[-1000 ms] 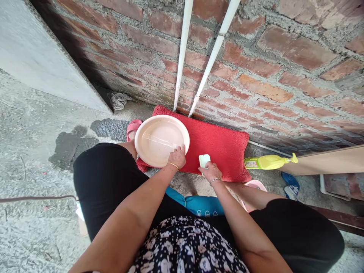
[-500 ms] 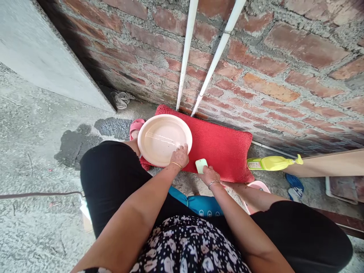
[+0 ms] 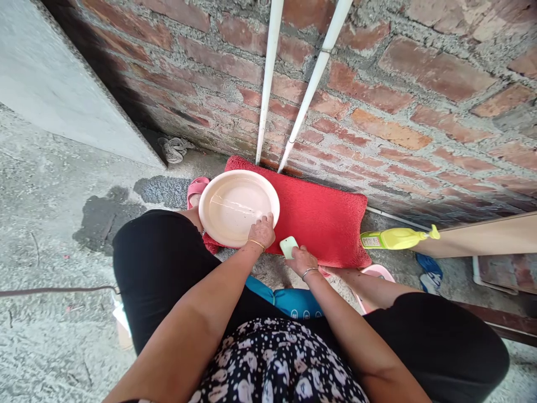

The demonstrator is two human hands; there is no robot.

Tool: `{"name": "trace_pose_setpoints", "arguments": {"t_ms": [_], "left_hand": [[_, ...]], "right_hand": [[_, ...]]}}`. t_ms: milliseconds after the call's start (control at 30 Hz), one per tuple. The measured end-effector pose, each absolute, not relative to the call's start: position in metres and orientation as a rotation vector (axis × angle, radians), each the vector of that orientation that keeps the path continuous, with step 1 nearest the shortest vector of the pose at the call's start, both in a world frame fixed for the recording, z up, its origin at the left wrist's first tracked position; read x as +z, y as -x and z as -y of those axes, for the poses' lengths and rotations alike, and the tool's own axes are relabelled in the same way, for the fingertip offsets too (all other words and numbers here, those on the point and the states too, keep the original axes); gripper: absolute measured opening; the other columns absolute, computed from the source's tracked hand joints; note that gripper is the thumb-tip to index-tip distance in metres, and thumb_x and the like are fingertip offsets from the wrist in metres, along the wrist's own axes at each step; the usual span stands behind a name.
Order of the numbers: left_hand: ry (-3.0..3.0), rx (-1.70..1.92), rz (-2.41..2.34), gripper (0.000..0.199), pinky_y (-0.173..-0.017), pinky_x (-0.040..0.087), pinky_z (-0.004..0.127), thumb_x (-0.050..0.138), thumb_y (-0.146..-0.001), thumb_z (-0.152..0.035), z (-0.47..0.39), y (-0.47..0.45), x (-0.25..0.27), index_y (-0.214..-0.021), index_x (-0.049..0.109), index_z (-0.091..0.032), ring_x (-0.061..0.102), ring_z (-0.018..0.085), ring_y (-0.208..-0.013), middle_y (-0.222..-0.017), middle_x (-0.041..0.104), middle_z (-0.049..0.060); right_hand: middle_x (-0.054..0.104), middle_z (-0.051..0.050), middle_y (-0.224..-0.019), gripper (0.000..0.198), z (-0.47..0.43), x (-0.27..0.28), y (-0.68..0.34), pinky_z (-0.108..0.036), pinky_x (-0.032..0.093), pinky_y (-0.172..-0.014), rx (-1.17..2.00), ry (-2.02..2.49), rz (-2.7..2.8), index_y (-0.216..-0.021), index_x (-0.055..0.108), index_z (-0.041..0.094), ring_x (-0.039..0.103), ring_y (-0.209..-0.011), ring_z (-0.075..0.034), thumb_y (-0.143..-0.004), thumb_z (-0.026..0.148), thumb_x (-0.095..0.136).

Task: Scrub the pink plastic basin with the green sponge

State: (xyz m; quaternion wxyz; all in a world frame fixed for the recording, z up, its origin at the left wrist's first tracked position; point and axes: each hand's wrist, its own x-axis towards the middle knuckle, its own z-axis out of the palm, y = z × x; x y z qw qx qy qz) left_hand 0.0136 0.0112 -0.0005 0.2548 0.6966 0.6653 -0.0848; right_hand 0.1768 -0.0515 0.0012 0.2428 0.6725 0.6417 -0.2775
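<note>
A cream plastic basin with clear water in it rests on the left part of a red fabric-covered cushion. My left hand lies over the basin's near right rim, gripping it with the fingers on the inner side; its thumb is hard to make out. In my right hand is a pale green rounded block with a small hole at one end, held low over the cushion's near edge. Its underside is hidden.
A yellow-green pump bottle lies to the right of the cushion. Behind stands a brick wall with two white pipes. A grey slab leans at the left. Something pink is beside my right leg.
The whole view has shifted slightly, so everything sits a little further left. The green block has turned slightly in my right hand and moved a touch left. My left hand stays at the rim.
</note>
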Motion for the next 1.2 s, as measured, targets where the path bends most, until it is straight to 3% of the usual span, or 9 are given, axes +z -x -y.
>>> {"name": "trace_pose_setpoints", "arguments": {"t_ms": [167, 333, 733, 1033, 1200], "left_hand": [[-1.888, -0.207, -1.81, 0.059, -0.082, 0.042, 0.037, 0.03, -0.084, -0.018, -0.012, -0.013, 0.0, -0.142, 0.02, -0.016, 0.05, 0.024, -0.104, -0.121, 0.048, 0.017], [-1.864, -0.237, -1.797, 0.06, -0.084, 0.041, 0.036, 0.032, -0.084, -0.019, -0.012, -0.013, 0.002, -0.142, 0.018, -0.016, 0.048, 0.024, -0.106, -0.121, 0.047, 0.017], [-1.88, -0.224, -1.823, 0.06, -0.085, 0.04, 0.035, 0.034, -0.084, -0.022, -0.012, -0.014, -0.001, -0.142, 0.017, -0.017, 0.048, 0.023, -0.104, -0.121, 0.046, 0.016], [-1.883, -0.235, -1.82, 0.061, -0.083, 0.041, 0.033, 0.035, -0.082, -0.017, -0.012, -0.015, -0.002, -0.141, 0.019, -0.017, 0.05, 0.022, -0.102, -0.12, 0.047, 0.015], [-1.906, -0.223, -1.822, 0.058, -0.081, 0.041, 0.034, 0.035, -0.082, -0.018, -0.013, -0.014, -0.002, -0.139, 0.023, -0.016, 0.05, 0.023, -0.101, -0.119, 0.047, 0.016]], "right_hand": [[0.054, -0.008, -0.106, 0.048, 0.043, 0.004, -0.227, -0.03, 0.042, -0.072, -0.79, -1.889, -1.548, -0.103, 0.058, 0.024, 0.058, -0.091, -0.022, -0.065, 0.052, 0.064], [0.056, -0.008, -0.1, 0.038, 0.031, 0.009, -0.25, -0.03, 0.041, -0.07, -0.776, -2.0, -1.505, -0.093, 0.06, 0.022, 0.058, -0.088, -0.021, -0.068, 0.05, 0.061], [0.053, -0.004, -0.103, 0.04, -0.029, -0.007, -0.177, -0.032, 0.041, -0.074, -0.761, -2.121, -1.709, -0.099, 0.058, 0.027, 0.057, -0.089, -0.02, -0.069, 0.055, 0.059], [0.057, -0.01, -0.097, 0.047, 0.002, 0.011, -0.298, -0.032, 0.042, -0.068, -0.665, -2.327, -1.317, -0.101, 0.058, 0.021, 0.058, -0.086, -0.023, -0.073, 0.058, 0.054], [0.057, -0.009, -0.096, 0.044, 0.0, 0.013, -0.283, -0.031, 0.042, -0.069, -0.688, -2.347, -1.398, -0.096, 0.059, 0.021, 0.058, -0.085, -0.021, -0.073, 0.058, 0.053]]}}
